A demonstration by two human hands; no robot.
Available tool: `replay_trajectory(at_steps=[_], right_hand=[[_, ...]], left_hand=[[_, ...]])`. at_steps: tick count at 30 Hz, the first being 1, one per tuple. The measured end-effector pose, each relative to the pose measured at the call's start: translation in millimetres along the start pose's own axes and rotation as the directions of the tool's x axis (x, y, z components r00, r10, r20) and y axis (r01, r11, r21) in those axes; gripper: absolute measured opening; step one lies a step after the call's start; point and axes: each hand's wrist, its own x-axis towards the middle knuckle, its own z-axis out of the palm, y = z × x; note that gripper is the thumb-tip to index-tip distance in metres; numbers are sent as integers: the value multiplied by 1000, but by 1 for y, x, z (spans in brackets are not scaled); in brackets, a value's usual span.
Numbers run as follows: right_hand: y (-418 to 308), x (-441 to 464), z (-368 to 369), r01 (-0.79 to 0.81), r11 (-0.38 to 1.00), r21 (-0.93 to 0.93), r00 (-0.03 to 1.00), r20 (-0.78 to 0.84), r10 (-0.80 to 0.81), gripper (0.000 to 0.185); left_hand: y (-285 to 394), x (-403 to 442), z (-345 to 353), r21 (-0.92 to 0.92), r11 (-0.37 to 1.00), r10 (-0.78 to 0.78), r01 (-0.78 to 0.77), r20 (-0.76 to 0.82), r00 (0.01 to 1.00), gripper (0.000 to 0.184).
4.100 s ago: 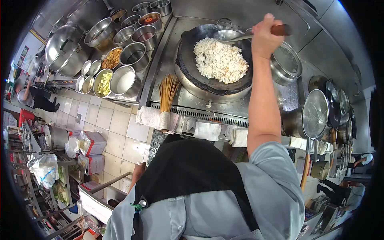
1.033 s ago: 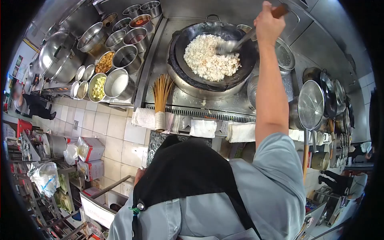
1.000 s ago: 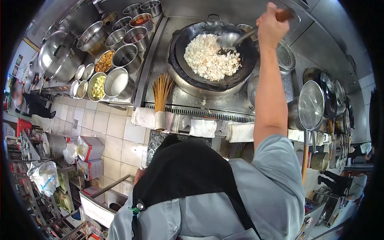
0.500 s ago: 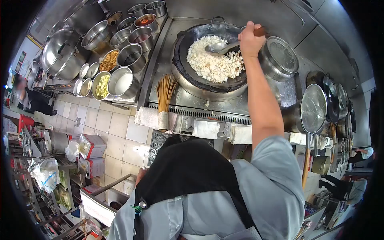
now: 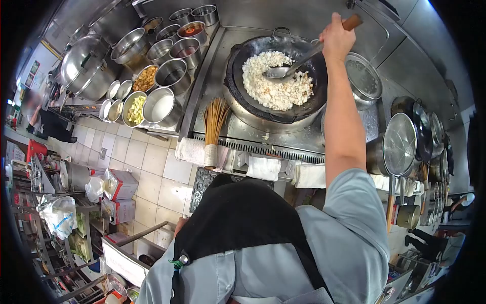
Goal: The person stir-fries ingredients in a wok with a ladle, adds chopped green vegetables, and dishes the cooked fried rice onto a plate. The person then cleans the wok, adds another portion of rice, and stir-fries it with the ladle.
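My right hand [image 5: 338, 41] is wrapped round the wooden end of a ladle [image 5: 307, 54], over the far right rim of a black wok [image 5: 238, 101]. The ladle's metal bowl lies tilted among white rice [image 5: 271, 95] with brownish bits at its right side. Rice covers the left and near part of the wok, while dark metal shows at the upper right. Only a sliver of my left hand [image 5: 180, 224] shows beside the black apron, low at my left; its fingers are hidden.
Left of the stove stand metal pots, with diced yellow-green pieces [image 5: 135, 110] and browned chunks [image 5: 146, 78]. A bamboo brush [image 5: 214, 126] rests at the stove's front edge. A lidded pot [image 5: 363, 78] and strainer [image 5: 400, 144] are at right. Other people stand farther off.
My right hand has moved right and away from me with the ladle. The ladle's bowl sits slightly nearer to me in the rice, and more bare wok shows at the upper right.
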Motion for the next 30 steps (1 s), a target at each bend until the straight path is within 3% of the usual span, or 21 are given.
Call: replay_trajectory(at_steps=[2,3,5,6,7,10,13,14,15,17,20,21,22,24,26,27,29,30], right_hand=[[0,-16,20,132,988,84,991,8,-133,25],[2,-23,26,196,973,125,980,8,-198,25],[85,-13,19,441,871,-216,893,12,-449,29],[89,-20,17,265,948,-178,964,63,-258,29],[88,-26,22,80,986,-144,990,125,-62,30],[33,-24,53,169,971,-172,977,161,-142,35],[-16,-83,59,243,967,-72,934,285,-214,35],[-12,-106,56,269,955,121,902,315,-294,35],[-1,-123,46,162,973,166,914,347,-211,34],[42,-120,24,130,989,-75,962,250,-108,33],[30,-68,1,82,978,-191,991,119,-60,30],[3,-65,3,138,960,-242,988,108,-114,30],[-32,-71,2,185,937,-297,982,102,-162,30],[-99,-114,-6,125,975,-183,986,130,-102,34],[-60,-141,-34,135,981,-136,980,162,-112,35],[0,-158,-66,189,963,-190,976,147,-162,35],[9,-177,-99,-8,997,-79,991,131,19,30],[3,-186,-107,22,968,-250,993,120,9,25]], left_hand=[[-28,26,-14,-468,859,-20,209,377,926,36],[-29,20,-7,-420,907,74,38,247,966,35],[-14,9,0,-19,996,91,-91,5,996,34],[-7,5,2,57,994,92,-90,-24,996,34],[-1,4,5,90,991,98,-94,-36,995,33],[8,4,10,152,984,101,-92,-53,994,32],[4,2,15,192,977,102,-89,-57,993,32],[2,0,15,208,974,100,-85,-60,993,31],[1,-1,16,218,972,103,-87,-63,993,31],[-3,-3,15,226,970,104,-86,-68,992,31],[-7,-5,14,227,970,108,-88,-78,991,31],[-6,-7,14,213,973,112,-93,-82,990,31],[-8,-7,12,188,978,108,-90,-86,990,31],[-6,-15,12,95,992,94,-85,-91,991,31],[8,-16,7,-132,989,60,-69,-75,995,32],[21,-20,7,-266,963,35,-47,-52,998,32],[56,-16,14,-504,862,71,-63,-3,997,33],[55,12,8,-652,758,132,-7,143,981,36]])
